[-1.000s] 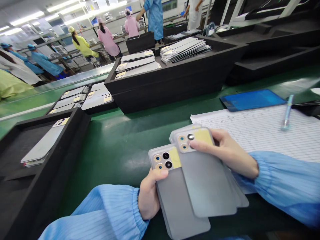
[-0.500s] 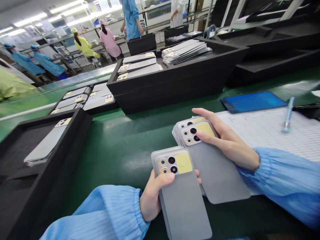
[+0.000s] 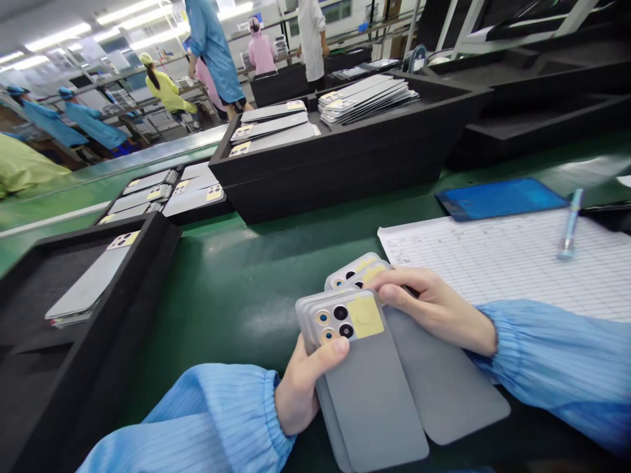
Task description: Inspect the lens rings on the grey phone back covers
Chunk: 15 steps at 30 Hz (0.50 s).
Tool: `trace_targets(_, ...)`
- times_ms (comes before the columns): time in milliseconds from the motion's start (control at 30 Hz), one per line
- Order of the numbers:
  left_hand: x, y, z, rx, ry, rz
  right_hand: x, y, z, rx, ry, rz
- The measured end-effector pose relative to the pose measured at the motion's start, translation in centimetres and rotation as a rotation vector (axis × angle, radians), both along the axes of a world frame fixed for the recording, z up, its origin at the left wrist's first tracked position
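Observation:
My left hand (image 3: pixel 303 378) grips a small stack of grey phone back covers (image 3: pixel 369 387), thumb pressed beside the camera cut-outs and the yellow film tab. My right hand (image 3: pixel 434 305) is closed on a second stack of the same grey back covers (image 3: pixel 438 374), fingers curled over its camera end. The left stack overlaps the right one, lying partly on top of it. Both stacks sit low over the green belt (image 3: pixel 231 282), close to my body. Blue sleeves cover both forearms.
A printed log sheet (image 3: pixel 503 259) with a pen (image 3: pixel 569 226) and a blue-filmed panel (image 3: pixel 497 197) lie to the right. Black foam trays (image 3: pixel 340 148) holding more back covers stand ahead and at the left (image 3: pixel 73 295). Several people work at benches in the background.
The two stacks, apart half a second ago, have come together. My right hand drew its stack back toward me and under the left stack; its fingers curled over the camera end.

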<state>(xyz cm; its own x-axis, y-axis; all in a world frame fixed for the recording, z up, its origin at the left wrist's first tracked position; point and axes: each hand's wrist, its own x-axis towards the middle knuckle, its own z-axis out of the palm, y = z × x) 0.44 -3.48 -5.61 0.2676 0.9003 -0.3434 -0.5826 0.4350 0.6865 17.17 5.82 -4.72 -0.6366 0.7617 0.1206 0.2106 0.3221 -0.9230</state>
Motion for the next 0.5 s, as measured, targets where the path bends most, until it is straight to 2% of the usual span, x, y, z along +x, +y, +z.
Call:
trace_targets(267, 0.1, 0.1, 0.3, 0.034, 0.005, 0.008, -0.7, -0.9, 1.0, -0.061, 0.009, 0.049)
trace_targets(500, 0.1, 0.0, 0.2, 0.022, 0.006, 0.012, -0.7, -1.0, 0.9, -0.05, 0.01, 0.04)
